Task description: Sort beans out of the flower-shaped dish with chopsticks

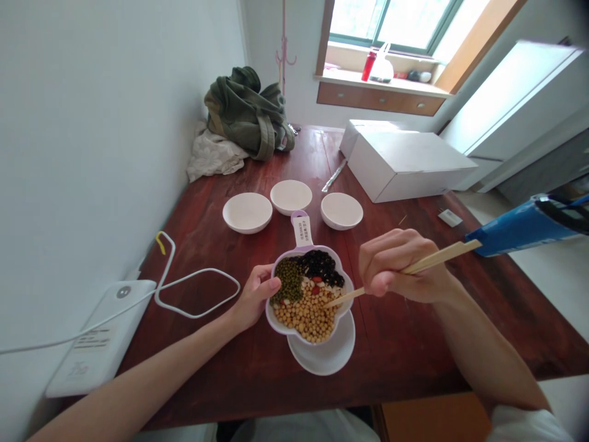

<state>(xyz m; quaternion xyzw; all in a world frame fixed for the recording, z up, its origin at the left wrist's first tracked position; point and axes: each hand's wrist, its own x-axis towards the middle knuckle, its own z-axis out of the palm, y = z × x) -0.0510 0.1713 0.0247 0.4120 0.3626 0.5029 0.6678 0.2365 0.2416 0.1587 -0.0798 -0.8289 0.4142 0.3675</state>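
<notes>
My left hand (256, 293) grips the left rim of a flower-shaped bowl with a handle (348, 293), thumb over the edge. Inside lie green mung beans (288, 280), black beans (321, 265), yellow soybeans (307, 314) and a few red and pale pieces near the middle. A labelled handle (302, 230) points away from me. Wooden chopsticks (442, 255) are held in my closed right hand (398, 264), their tips touching the soybeans. Under the near side of the flower-shaped bowl is a white bowl (324, 362), partly covered by it.
Three white bowls, a left one (247, 213), a middle one (291, 197) and a right one (342, 212), stand beyond. A white box (405, 162), green bag (251, 110), blue bottle (524, 227) and white power strip (101, 337) with a looping cable (197, 316) surround them on the table.
</notes>
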